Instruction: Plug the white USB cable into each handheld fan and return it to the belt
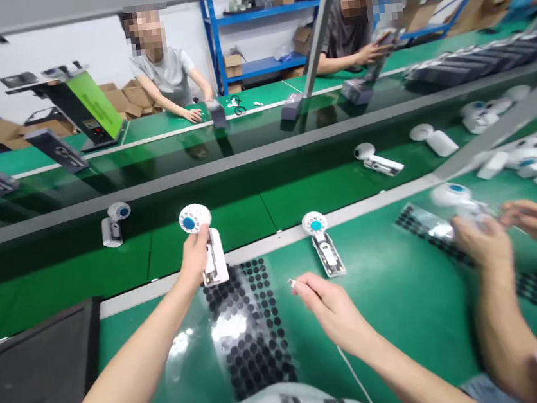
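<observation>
White device [217,259]: gripped in left hand [195,258] at the far end of the black-dot sheet [254,361] on the tabletop [388,278]. Small pale tip [292,283] pinched in right hand [329,304] (white cord [353,371] trailing below the wrist). Best to steady the device, leave the cord slack.

Green bench [377,266]: black-dot sheet [254,352], white device [329,254] with blue disc nearby.

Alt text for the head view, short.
A person's left hand holds a white device with a round, blue-centred head; the right hand pinches what looks like a white cable end. A sheet of black dots and a similar device lie on the green bench, with a co-worker's hands at right.
</observation>
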